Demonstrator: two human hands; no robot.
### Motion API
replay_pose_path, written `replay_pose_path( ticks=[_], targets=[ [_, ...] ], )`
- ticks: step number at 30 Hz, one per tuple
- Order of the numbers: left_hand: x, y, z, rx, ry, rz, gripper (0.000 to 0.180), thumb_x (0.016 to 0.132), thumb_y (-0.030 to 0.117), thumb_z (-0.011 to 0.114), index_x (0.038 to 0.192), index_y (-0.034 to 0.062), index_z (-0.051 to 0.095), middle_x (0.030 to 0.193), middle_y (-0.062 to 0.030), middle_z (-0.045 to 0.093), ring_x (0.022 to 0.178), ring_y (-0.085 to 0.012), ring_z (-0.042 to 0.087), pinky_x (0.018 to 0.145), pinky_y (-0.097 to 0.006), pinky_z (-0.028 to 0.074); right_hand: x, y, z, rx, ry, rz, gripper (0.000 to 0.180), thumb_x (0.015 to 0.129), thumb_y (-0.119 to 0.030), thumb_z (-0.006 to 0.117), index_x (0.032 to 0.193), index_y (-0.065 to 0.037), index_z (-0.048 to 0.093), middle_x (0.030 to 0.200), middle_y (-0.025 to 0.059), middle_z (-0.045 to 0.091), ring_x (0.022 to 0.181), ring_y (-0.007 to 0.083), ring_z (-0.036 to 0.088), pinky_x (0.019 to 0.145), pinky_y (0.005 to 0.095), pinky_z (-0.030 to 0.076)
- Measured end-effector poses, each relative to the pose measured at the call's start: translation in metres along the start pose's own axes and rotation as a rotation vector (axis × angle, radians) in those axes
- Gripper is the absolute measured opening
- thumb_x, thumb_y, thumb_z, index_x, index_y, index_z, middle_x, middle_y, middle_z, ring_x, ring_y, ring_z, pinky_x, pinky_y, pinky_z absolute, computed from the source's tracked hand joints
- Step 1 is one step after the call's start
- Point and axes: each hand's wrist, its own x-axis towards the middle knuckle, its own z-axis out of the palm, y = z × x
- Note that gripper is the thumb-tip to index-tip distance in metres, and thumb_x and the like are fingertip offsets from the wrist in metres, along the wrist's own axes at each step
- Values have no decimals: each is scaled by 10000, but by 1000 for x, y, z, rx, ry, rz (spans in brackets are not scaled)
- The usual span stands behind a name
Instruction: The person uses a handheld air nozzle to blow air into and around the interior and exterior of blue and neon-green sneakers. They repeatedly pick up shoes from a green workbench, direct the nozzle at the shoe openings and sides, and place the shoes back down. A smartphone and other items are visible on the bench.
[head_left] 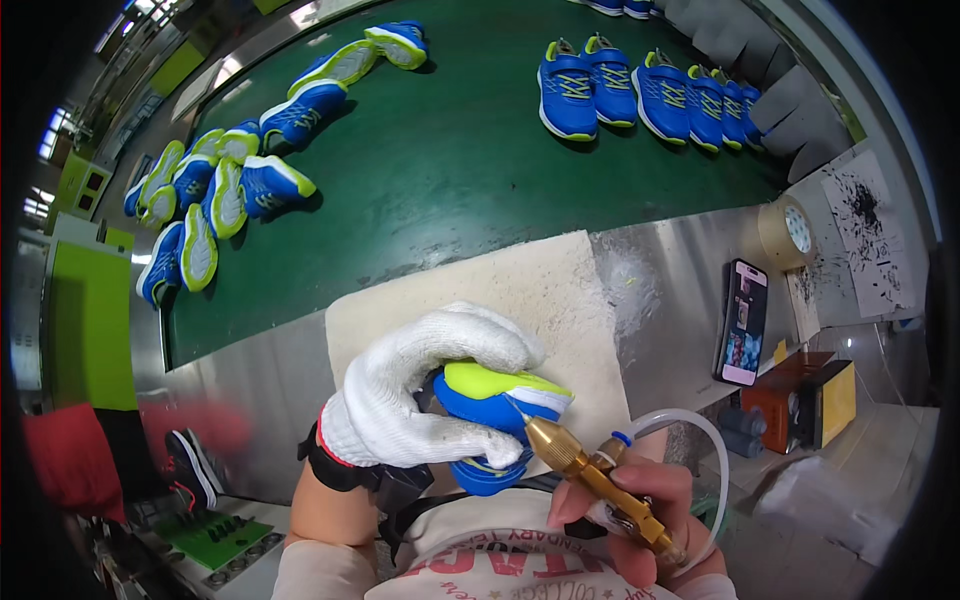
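A white knit glove covers my left hand [405, 385], whose fingers are wrapped round a blue sneaker [470, 400] with a lime-green and white sole. The shoe is tilted over the cream pad [590, 330], its lower part close to my body. My bare right hand [640, 500] grips a brass needle-tipped dispensing gun [555, 443]. Its thin tip points at the shoe's side, near the line between blue upper and sole; whether it touches I cannot tell. From the gun a clear hose [718, 450] with a blue fitting loops to the right.
Beyond lies a green belt [450, 170]. Several blue sneakers [290, 115] lie scattered at left; others [660, 95] stand in a row at right. A phone [742, 322] and a tape roll [785, 232] are right of the pad. A black shoe [190, 470] sits lower left.
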Motion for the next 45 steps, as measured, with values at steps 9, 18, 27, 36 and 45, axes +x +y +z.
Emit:
replay_pose_path(
  ticks=[9,18,27,36,45],
  targets=[
    [45,-38,-5,-236,-43,-92,571,626,218,859,1051,-16,558,929,-224,631,843,-318,637,747,-400,524,25,4,-49,-200,-39,-48,823,673,-514,719,1279,-56,403,981,165,637,836,273,639,717,368,502],
    [18,-73,-21,-805,324,-179,519,793,357,729,1143,72,473,1015,-116,543,965,-304,594,816,-451,536,-8,63,-49,37,36,61,906,648,-512,756,1337,-25,426,973,123,634,808,223,607,711,330,488],
    [-23,-56,-20,-316,904,-458,623,897,467,554,1325,46,389,1179,-170,569,1016,-279,608,883,-424,518,-36,60,-47,393,165,232,867,752,-441,732,1403,-87,281,952,94,545,730,119,509,635,241,448],
    [-96,18,54,-280,1067,-824,492,966,388,448,1299,26,442,1257,-142,551,1108,-312,577,808,-495,553,-35,52,-26,434,355,414,812,808,-567,598,1344,-48,277,897,123,548,645,136,536,574,259,470],
    [-125,29,102,-1220,936,-925,716,908,581,416,1360,26,379,1192,-207,552,962,-349,603,709,-453,525,-41,51,-12,-424,-16,-77,752,757,-223,758,1321,30,330,932,209,561,791,364,592,692,386,493]
  ],
)
